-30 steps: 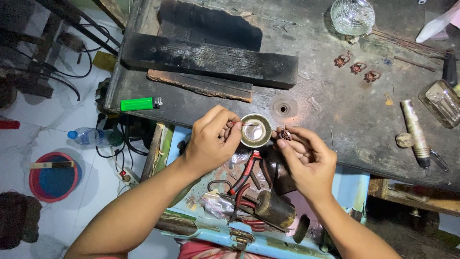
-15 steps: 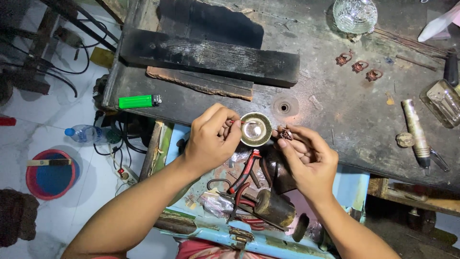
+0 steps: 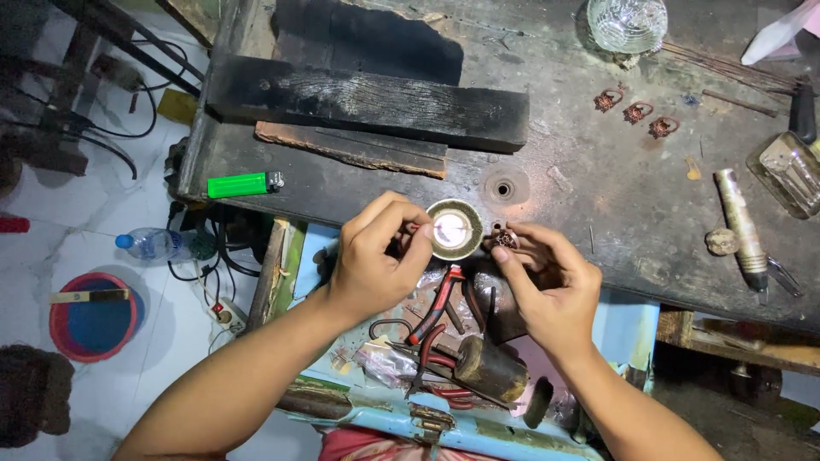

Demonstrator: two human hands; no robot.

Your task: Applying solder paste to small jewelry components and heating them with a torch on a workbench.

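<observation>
Left hand (image 3: 376, 260) at the near edge of the dark, scarred counter (image 3: 598, 213), grip pressed together on something small and reddish just beside the rim of a small round metal dish (image 3: 454, 229); too little of it visible to name. Dish sitting on the counter edge between both hands, its inside bright with glare.

Right hand (image 3: 551, 286) just to the right of the dish, thumb and forefinger pinching a small coppery ring piece (image 3: 505, 241) with a rough, flower-like top, held close to the dish rim but apart from it.

Farther back on the counter: three similar coppery ring pieces (image 3: 636, 111) in a loose row, well apart from the hands. A cut-glass bowl (image 3: 628, 24) behind them. A long charred wooden block (image 3: 367, 107) lying crosswise, with a thinner reddish slab (image 3: 350, 147) against its near side. A green lighter (image 3: 243, 183) on the left end of the counter. At the right, a metal torch-like tool (image 3: 741, 226) (handle toward the back) and a small clear glass container (image 3: 790, 173).

Below the hands, in an open light-blue drawer (image 3: 478, 435): red-handled pliers (image 3: 436, 312), a stubby dark wooden cylinder (image 3: 491, 371), and assorted clutter hard to tell apart.

On the white floor to the left: a clear plastic bottle with a blue cap (image 3: 158, 243), a red basin (image 3: 90, 316) with a blue inside, and black cables (image 3: 205, 256).
</observation>
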